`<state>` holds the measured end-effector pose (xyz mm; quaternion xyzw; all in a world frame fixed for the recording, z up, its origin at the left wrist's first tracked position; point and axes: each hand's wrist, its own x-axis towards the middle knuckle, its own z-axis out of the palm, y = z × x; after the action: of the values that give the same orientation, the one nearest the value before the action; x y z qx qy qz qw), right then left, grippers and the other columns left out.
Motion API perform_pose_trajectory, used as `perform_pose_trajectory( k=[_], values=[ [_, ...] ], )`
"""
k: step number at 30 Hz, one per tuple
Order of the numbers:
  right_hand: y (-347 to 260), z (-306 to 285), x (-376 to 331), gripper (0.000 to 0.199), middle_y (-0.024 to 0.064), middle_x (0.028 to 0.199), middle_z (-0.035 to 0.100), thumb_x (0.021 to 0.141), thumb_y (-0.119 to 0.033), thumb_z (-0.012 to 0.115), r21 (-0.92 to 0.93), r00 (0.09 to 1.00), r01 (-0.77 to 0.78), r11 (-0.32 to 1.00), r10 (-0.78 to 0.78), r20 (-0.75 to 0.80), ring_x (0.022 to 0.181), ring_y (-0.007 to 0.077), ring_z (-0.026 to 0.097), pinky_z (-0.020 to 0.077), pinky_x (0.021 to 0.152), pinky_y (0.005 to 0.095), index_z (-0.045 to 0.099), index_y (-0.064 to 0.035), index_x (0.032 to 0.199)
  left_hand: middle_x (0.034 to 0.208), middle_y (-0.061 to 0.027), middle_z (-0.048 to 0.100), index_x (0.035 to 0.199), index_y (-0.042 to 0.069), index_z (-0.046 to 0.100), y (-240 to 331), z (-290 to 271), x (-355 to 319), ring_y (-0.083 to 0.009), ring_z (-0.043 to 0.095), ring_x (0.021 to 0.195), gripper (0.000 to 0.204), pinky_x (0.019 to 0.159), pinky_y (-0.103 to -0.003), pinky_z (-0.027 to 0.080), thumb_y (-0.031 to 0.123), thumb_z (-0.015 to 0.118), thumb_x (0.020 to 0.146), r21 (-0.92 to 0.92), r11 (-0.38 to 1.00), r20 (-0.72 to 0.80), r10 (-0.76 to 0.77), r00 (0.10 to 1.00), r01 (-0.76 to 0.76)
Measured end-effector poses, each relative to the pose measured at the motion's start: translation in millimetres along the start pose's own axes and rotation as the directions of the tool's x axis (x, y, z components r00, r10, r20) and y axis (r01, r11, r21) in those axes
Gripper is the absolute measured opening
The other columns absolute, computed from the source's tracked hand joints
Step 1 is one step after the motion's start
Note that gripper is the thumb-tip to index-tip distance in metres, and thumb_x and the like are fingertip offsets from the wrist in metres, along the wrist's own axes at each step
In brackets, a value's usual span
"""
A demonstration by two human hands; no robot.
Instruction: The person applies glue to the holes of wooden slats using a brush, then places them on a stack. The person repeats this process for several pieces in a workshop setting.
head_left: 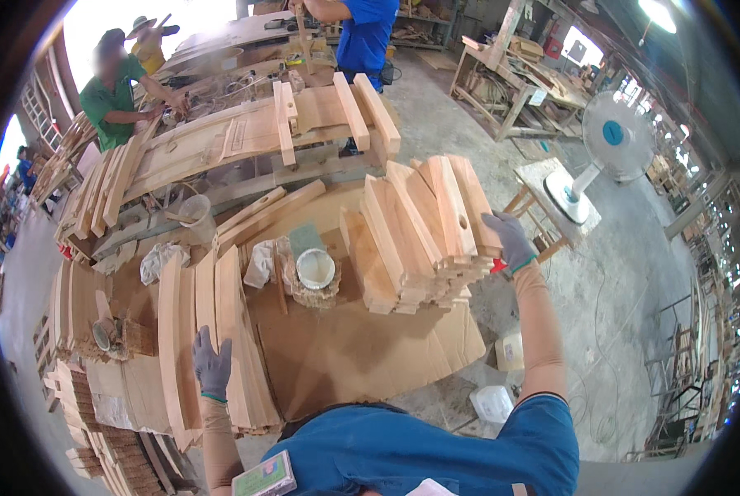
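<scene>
My left hand [212,364], in a grey glove, rests with its fingers spread over a row of curved, pale wooden slats [185,331] at the left of the cardboard-covered bench. To the right, my right hand [512,241], also gloved, grips the edge of the rightmost wooden board [474,198] on a tall stack; part of its fingers is hidden behind the wood. A small red thing shows beneath that hand, too little of it to name. Between the two piles stands a white tub [315,269], with a green sheet [305,238] and a white rag [260,264] beside it.
Bare cardboard [345,355] covers the bench before me. More slats lie on a farther bench [246,136], where people in green and blue work. A fan [589,178] stands on a small table at the right. A clear plastic container [492,403] sits low near my right elbow.
</scene>
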<state>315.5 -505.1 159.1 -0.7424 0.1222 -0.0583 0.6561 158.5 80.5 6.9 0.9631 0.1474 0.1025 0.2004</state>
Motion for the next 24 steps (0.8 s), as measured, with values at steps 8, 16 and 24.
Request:
perform_pose_trajectory(
  k=[8, 16, 24],
  values=[
    [-83, 36, 107, 0.040, 0.0135, 0.074, 0.064, 0.075, -0.034, 0.068, -0.506, 0.903, 0.399, 0.765, -0.424, 0.071, 0.071, 0.0227, 0.061, 0.0441, 0.064, 0.0359, 0.066, 0.0018, 0.091, 0.143, -0.0221, 0.030, 0.137, 0.007, 0.037, 3, 17, 62, -0.0426, 0.024, 0.133, 0.082, 0.106, -0.060, 0.016, 0.053, 0.061, 0.074, 0.273, 0.959, 0.219, 0.009, 0.976, -0.070],
    [-129, 198, 261, 0.042, 0.0187, 0.095, 0.066, 0.075, -0.041, 0.067, -0.843, 0.901, 0.352, 0.407, -0.391, 0.188, 0.094, 0.0347, 0.062, 0.0482, 0.080, 0.0422, 0.067, -0.0026, 0.091, 0.147, -0.0232, 0.024, 0.140, 0.006, 0.032, 13, 35, 79, -0.0444, 0.014, 0.137, 0.085, 0.109, -0.059, 0.007, 0.056, 0.056, 0.076, 0.307, 0.951, 0.188, -0.019, 0.982, -0.040],
    [-103, 306, 364, 0.038, 0.0205, 0.103, 0.064, 0.078, -0.035, 0.062, -0.943, 0.927, 0.219, 0.251, -0.356, 0.121, 0.100, 0.0353, 0.061, 0.0491, 0.082, 0.0446, 0.064, -0.0040, 0.100, 0.144, -0.0245, 0.025, 0.138, 0.004, 0.032, 18, 30, 91, -0.0450, 0.015, 0.136, 0.086, 0.108, -0.061, 0.006, 0.056, 0.056, 0.073, 0.312, 0.950, 0.245, -0.070, 0.967, -0.010]
  ],
)
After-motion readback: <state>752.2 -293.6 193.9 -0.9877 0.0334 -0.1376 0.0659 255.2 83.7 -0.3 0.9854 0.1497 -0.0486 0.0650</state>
